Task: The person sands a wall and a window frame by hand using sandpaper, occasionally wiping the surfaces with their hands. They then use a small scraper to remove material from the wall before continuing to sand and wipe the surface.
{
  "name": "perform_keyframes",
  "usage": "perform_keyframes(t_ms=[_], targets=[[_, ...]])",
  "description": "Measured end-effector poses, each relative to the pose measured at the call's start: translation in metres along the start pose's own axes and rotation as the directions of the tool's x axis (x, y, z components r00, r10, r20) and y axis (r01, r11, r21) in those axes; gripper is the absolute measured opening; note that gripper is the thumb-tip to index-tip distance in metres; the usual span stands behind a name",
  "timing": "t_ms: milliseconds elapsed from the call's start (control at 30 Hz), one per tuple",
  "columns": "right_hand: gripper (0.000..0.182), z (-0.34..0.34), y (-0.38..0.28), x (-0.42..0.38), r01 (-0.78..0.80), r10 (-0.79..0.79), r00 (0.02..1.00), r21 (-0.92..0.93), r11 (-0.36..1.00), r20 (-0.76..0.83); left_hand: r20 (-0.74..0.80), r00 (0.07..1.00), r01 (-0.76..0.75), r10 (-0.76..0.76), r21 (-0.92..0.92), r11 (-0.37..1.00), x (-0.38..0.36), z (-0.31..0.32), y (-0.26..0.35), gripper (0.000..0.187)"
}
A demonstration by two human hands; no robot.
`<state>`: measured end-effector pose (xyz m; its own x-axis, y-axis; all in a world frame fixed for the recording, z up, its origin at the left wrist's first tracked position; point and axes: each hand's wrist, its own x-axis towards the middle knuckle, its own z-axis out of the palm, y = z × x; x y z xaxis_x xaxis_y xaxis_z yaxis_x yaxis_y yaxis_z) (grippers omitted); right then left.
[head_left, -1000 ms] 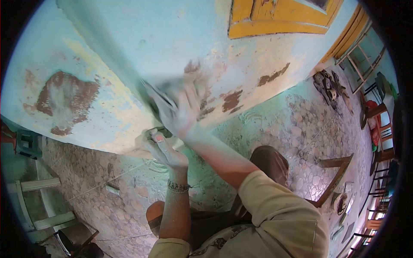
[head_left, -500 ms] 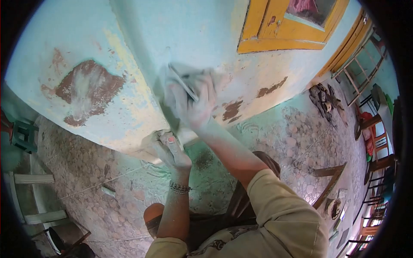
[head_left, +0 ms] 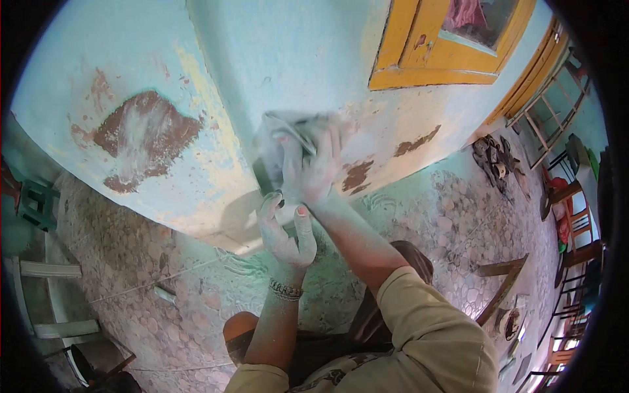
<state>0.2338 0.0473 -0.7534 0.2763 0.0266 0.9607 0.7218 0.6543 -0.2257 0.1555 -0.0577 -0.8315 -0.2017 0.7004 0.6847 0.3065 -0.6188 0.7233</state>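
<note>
My right hand (head_left: 311,167), coated in pale dust and smeared by motion, presses a folded grey sheet of sandpaper (head_left: 288,128) against the light blue wall (head_left: 295,52), just right of the corner. Below it, close to the right wrist, my left hand (head_left: 287,229) is raised with thumb and fingers apart, holding nothing. Dust covers its fingers too, and a beaded bracelet (head_left: 286,289) circles that wrist. Left of the corner, the wall has a large bare brown patch (head_left: 147,134) with whitish smears. Smaller brown patches (head_left: 357,175) lie to the right of my right hand.
A yellow wooden frame (head_left: 432,75) with a pane is set in the wall at upper right. Sandals (head_left: 495,157) lie by the wall's foot. A green stool (head_left: 39,204) stands at far left, and chairs (head_left: 576,216) line the right side. The floor (head_left: 164,255) is stone-patterned.
My left hand has come away from the wall's lower corner, moving right and up towards my right wrist, and its fingers have spread. The right hand and sandpaper have shifted slightly right along the wall.
</note>
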Motion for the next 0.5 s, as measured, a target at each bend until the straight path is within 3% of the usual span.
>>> perform_keyframes(t_ms=[67, 133, 233, 300, 367, 500], targets=[[0.024, 0.006, -0.012, 0.034, -0.005, 0.008, 1.0, -0.11, 0.994, 0.023, -0.004, 1.0, 0.022, -0.022, -0.035, 0.999, 0.001, 0.001, 0.0, 0.044], [0.02, 0.021, -0.02, 0.09, 0.011, -0.014, 1.0, -0.083, 0.996, -0.027, 0.004, 0.999, 0.041, -0.041, -0.045, 0.998, 0.002, 0.002, 0.0, 0.045], [0.014, 0.022, -0.017, 0.097, 0.077, -0.08, 0.997, -0.16, 0.984, -0.013, 0.047, 0.998, 0.042, -0.04, -0.045, 0.998, 0.003, -0.001, 0.0, 0.046], [0.012, 0.005, -0.011, 0.034, -0.054, 0.057, 0.996, -0.034, 0.998, 0.076, 0.062, 0.998, 0.008, -0.002, -0.084, 0.996, 0.004, -0.003, -0.002, 0.05], [0.014, -0.013, -0.018, -0.013, -0.083, 0.066, 0.98, 0.082, 0.993, 0.187, 0.042, 0.999, -0.019, 0.027, -0.178, 0.984, 0.005, -0.003, -0.004, 0.053], [0.02, -0.001, -0.016, 0.015, -0.024, 0.043, 0.992, -0.149, 0.988, 0.12, 0.071, 0.997, 0.015, 0.001, -0.223, 0.975, 0.004, -0.002, -0.005, 0.06]])
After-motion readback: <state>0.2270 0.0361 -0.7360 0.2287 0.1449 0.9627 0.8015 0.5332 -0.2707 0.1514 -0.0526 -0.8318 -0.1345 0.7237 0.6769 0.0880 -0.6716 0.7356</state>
